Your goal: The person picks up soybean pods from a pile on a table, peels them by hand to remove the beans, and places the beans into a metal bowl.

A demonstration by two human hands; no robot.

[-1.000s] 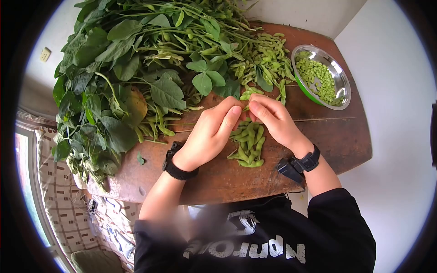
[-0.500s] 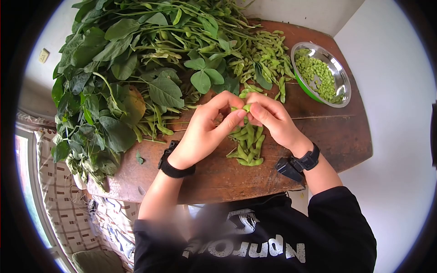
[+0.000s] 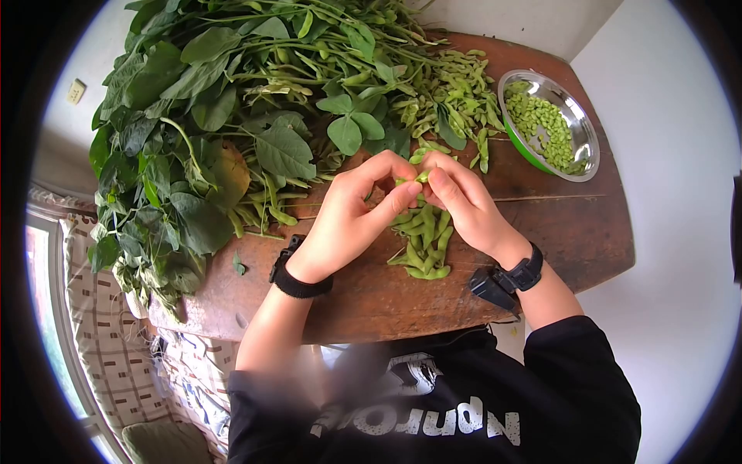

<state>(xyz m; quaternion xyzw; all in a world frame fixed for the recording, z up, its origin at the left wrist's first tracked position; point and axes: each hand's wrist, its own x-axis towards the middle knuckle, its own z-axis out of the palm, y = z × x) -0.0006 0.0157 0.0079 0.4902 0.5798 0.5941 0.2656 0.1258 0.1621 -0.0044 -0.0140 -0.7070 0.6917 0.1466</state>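
Observation:
My left hand (image 3: pixel 348 213) and my right hand (image 3: pixel 473 205) meet above the wooden table, fingertips pinched on one green bean pod (image 3: pixel 422 177). Part of the pod is hidden by the fingers. Just below the hands lies a small pile of plump green pods (image 3: pixel 423 246). Beyond them, a larger heap of pods (image 3: pixel 456 93) spreads beside the leafy bean plants (image 3: pixel 286 151). A steel bowl with a green outside (image 3: pixel 589 158) holds shelled green beans (image 3: pixel 541 124) at the upper right.
The wooden table (image 3: pixel 556 232) ends near my body and at the right. Leafy stalks cover its left and back parts. A small loose leaf (image 3: pixel 239 264) lies near the front left. Patterned cloth (image 3: pixel 116 332) hangs at the lower left.
My hands remain together on the pod, with only a slight shift of the fingers. The whole view has moved a little.

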